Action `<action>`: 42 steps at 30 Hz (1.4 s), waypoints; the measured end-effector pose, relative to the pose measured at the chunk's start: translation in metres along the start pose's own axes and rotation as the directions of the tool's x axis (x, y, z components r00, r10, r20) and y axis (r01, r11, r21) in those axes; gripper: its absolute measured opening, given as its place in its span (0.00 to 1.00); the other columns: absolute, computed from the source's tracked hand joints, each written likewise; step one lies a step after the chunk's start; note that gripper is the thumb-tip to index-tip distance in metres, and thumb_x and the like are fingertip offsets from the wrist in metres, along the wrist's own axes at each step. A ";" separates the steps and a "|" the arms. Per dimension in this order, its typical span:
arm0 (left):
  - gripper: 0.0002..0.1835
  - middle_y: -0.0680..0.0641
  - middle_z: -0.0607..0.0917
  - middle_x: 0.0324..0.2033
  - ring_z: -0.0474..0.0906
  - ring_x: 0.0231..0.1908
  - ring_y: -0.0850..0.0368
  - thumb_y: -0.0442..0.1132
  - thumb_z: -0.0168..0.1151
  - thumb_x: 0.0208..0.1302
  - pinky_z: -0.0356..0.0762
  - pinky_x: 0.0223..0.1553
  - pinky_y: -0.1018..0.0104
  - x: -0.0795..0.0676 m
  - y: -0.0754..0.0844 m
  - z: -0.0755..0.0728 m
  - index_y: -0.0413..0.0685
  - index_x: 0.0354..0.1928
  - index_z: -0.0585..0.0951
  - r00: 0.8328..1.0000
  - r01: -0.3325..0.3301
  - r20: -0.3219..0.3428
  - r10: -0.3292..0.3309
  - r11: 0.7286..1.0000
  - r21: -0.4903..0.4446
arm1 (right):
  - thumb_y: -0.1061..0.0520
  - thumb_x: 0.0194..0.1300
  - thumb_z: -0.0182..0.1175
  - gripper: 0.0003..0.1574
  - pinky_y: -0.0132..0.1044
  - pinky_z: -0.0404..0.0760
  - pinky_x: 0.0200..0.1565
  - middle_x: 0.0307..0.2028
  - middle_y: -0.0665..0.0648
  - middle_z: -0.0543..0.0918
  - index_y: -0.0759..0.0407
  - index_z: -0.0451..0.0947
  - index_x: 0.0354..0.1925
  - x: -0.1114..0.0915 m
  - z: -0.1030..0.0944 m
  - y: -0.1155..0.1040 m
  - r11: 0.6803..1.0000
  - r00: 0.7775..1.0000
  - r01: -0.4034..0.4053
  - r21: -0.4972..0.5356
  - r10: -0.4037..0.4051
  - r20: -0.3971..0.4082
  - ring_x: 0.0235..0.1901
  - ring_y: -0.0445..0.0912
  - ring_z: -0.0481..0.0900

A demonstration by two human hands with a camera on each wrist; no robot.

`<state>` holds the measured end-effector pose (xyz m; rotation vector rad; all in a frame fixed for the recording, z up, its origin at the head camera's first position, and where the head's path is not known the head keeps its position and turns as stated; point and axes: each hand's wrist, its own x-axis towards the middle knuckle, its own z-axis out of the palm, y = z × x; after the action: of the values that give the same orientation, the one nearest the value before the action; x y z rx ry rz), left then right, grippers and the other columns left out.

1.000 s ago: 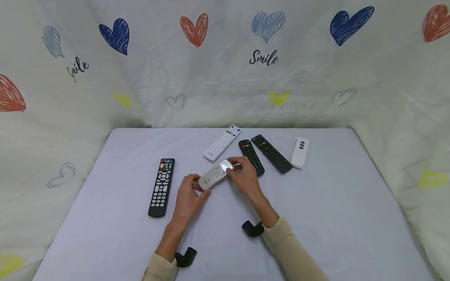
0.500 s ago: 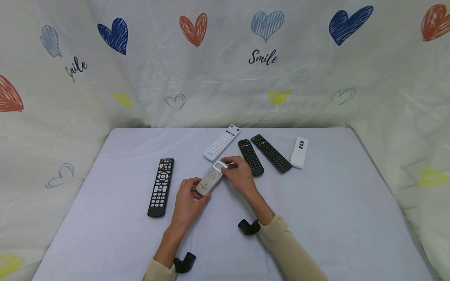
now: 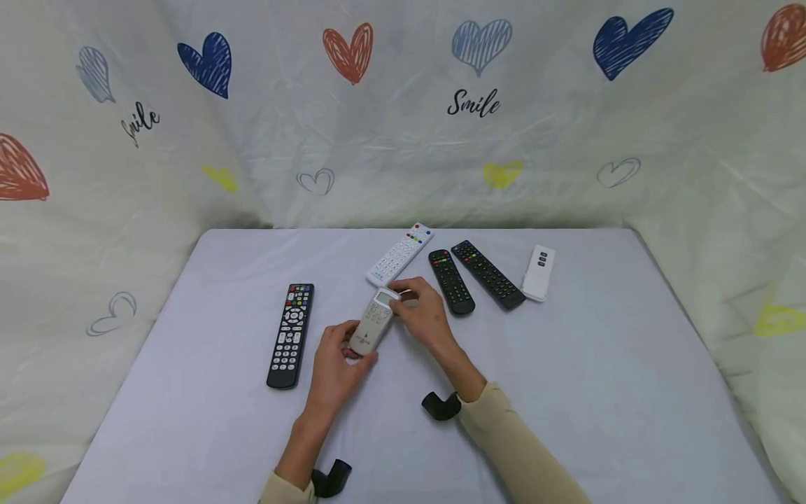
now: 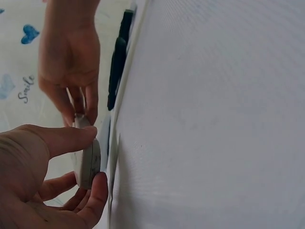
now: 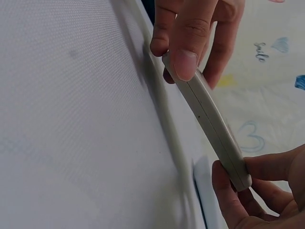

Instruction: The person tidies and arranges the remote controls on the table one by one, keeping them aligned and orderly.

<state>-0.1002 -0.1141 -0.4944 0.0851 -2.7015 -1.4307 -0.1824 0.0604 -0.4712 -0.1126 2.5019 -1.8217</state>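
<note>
A light grey remote control (image 3: 373, 320) with a small display at its far end is held between both hands, slanting up to the right. My left hand (image 3: 336, 367) grips its near end, thumb on one side and fingers on the other. At the display end, my right hand (image 3: 425, 311) pinches the casing between thumb and fingers. In the left wrist view the remote (image 4: 86, 164) appears edge-on, apart from the tabletop. The right wrist view shows the seam along the remote's side (image 5: 209, 124), with fingers at both ends. Its underside is hidden.
A black remote (image 3: 290, 336) lies to the left. Behind the hands lie a white remote (image 3: 399, 255), two black remotes, one shorter (image 3: 451, 282) and one longer (image 3: 488, 274), and a small white remote (image 3: 538, 273). A white cloth covers the table (image 3: 598, 392); a heart-printed curtain (image 3: 403, 140) hangs around it.
The grey remote has turned steeper, its display end swinging left. My right hand has moved left with it, and my left hand has shifted slightly toward the near side.
</note>
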 end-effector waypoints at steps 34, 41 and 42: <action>0.39 0.42 0.81 0.53 0.80 0.51 0.52 0.32 0.81 0.53 0.83 0.46 0.71 -0.018 -0.002 -0.004 0.45 0.68 0.77 0.994 0.034 -0.100 -0.033 0.999 0.012 | 0.66 0.67 0.67 0.19 0.36 0.87 0.45 0.56 0.58 0.83 0.58 0.84 0.56 -0.001 0.019 -0.003 1.000 0.998 -0.008 -0.008 0.008 0.070 0.55 0.53 0.84; 0.38 0.42 0.80 0.52 0.80 0.50 0.52 0.31 0.81 0.51 0.84 0.44 0.70 -0.022 -0.002 -0.004 0.44 0.67 0.77 0.990 0.053 -0.132 -0.050 0.998 0.017 | 0.67 0.67 0.67 0.20 0.37 0.87 0.48 0.57 0.58 0.83 0.58 0.84 0.57 -0.003 0.024 -0.006 0.999 0.997 0.024 -0.037 -0.021 0.079 0.55 0.53 0.84; 0.38 0.42 0.80 0.52 0.80 0.50 0.52 0.31 0.81 0.51 0.84 0.44 0.70 -0.022 -0.002 -0.004 0.43 0.67 0.77 0.989 0.052 -0.136 -0.049 0.999 0.016 | 0.66 0.67 0.67 0.20 0.37 0.87 0.47 0.57 0.58 0.83 0.58 0.84 0.56 -0.003 0.025 -0.006 0.999 0.996 0.028 -0.039 -0.025 0.080 0.55 0.53 0.84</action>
<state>-0.0775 -0.1170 -0.4951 0.2448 -2.6212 -1.3579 -0.1773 0.0351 -0.4729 -0.2160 2.4942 -1.7410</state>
